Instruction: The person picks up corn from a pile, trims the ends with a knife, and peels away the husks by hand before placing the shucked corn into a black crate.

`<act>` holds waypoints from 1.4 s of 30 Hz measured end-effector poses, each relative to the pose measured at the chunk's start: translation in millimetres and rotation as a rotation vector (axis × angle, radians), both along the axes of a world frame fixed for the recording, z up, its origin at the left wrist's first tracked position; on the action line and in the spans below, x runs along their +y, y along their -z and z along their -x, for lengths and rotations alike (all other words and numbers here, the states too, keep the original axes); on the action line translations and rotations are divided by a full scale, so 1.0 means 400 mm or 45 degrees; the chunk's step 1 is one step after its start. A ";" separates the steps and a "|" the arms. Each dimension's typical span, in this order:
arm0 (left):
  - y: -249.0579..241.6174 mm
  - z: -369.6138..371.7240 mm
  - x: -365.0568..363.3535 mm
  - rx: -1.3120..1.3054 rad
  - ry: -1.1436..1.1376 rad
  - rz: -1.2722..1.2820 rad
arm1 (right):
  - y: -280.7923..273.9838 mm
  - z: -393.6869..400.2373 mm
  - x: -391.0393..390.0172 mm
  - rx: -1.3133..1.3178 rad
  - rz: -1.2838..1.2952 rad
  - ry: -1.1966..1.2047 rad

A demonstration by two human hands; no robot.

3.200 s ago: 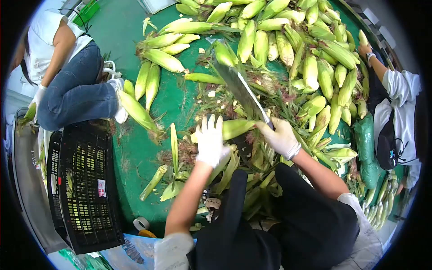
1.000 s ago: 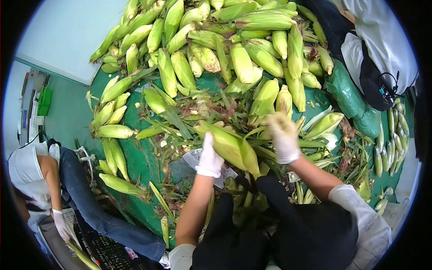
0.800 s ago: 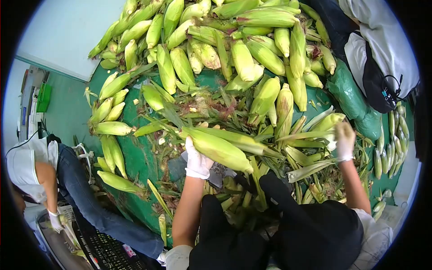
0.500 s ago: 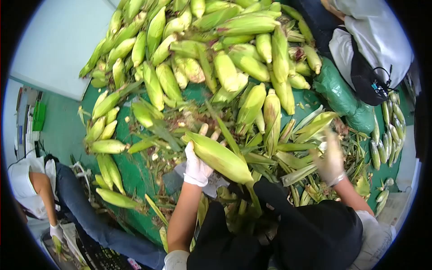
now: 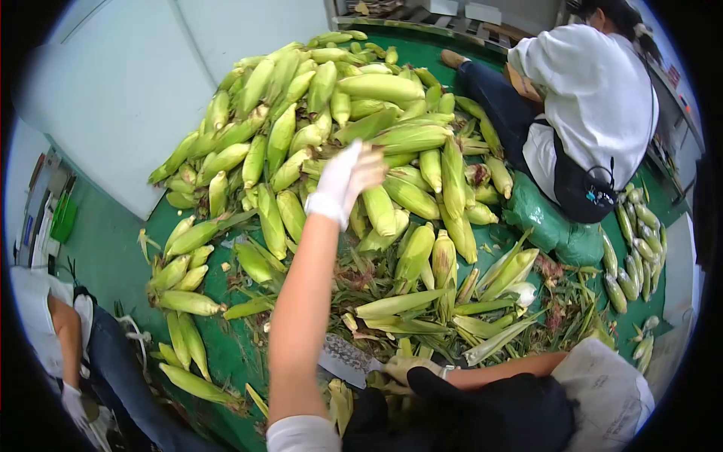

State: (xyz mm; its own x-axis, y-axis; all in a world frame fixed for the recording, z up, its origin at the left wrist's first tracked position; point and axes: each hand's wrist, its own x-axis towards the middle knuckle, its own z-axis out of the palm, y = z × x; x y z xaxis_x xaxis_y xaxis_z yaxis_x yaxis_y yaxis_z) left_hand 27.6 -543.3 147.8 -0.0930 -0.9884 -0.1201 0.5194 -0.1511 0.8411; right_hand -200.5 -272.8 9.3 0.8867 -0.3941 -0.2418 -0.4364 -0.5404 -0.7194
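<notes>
My left hand [image 5: 349,181], in a white glove with bare-looking fingertips, reaches over the heap of corn ears in green husks [image 5: 380,211]. Its fingers are stretched out above the ears, and nothing shows in them. Low in the view, close to my body, my right hand [image 5: 413,367] is gloved and closed at the handle end of a cleaver [image 5: 345,360]. The wide, speckled blade points left, and my left forearm crosses near its tip. Loose husk leaves [image 5: 399,303] and trimmings lie just beyond the right hand.
A co-worker [image 5: 591,113] sits at the upper right beside a green plastic bag [image 5: 538,222]. Wrapped ears [image 5: 640,245] lie at the far right. Another person [image 5: 68,324] works at the lower left. White panels [image 5: 113,113] stand behind the heap on the green floor [image 5: 105,241].
My left hand has let go of the corn ear and moved up over the heap. My right hand has come from the right-hand husks down to the cleaver. The view has tilted upward.
</notes>
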 end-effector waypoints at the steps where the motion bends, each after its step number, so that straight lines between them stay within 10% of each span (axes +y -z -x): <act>1: 0.048 -0.036 0.071 -0.201 -0.061 -0.006 | -0.003 -0.018 0.009 0.089 0.080 -0.064; 8: 0.466 -0.509 0.855 -1.718 -1.621 -0.732 | 0.060 -0.103 0.134 0.206 0.350 -0.470; 12: 0.388 -0.627 1.150 -2.075 -1.758 -1.862 | 0.019 -0.133 0.124 0.223 0.127 -0.211; 17: 0.583 -0.754 1.331 -1.124 -1.829 -1.497 | 0.117 -0.076 0.052 0.419 0.342 -0.102; 21: 0.489 -0.632 1.297 -0.239 -1.946 -0.768 | 0.065 -0.105 0.044 0.605 0.331 0.297; 26: 0.439 -0.420 1.371 -0.614 -1.480 -0.493 | 0.133 -0.062 -0.016 0.655 -0.371 0.467; 28: 0.410 -0.344 1.389 -1.545 -1.098 -0.522 | 0.121 -0.001 -0.074 0.095 -1.392 0.253; 30: 0.329 -0.283 1.358 -1.868 -0.488 -0.811 | -0.027 -0.066 -0.046 0.202 -1.514 0.615; 37: 0.414 -0.150 1.367 -2.435 -0.152 -0.551 | -0.289 -0.170 0.004 -0.632 -0.269 0.460; 42: 0.430 -0.152 1.376 -2.449 -0.224 -0.517 | -0.088 -0.144 0.037 -0.681 0.173 0.169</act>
State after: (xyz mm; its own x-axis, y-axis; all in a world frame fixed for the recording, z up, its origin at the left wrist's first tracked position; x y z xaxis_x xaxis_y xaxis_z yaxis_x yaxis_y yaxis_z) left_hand 88.2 7.0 -24.1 0.4925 -0.8637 -0.1072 -0.8511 -0.5037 0.1484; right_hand -142.8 -258.1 44.4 0.8124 -0.5070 0.2880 -0.1010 -0.6088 -0.7869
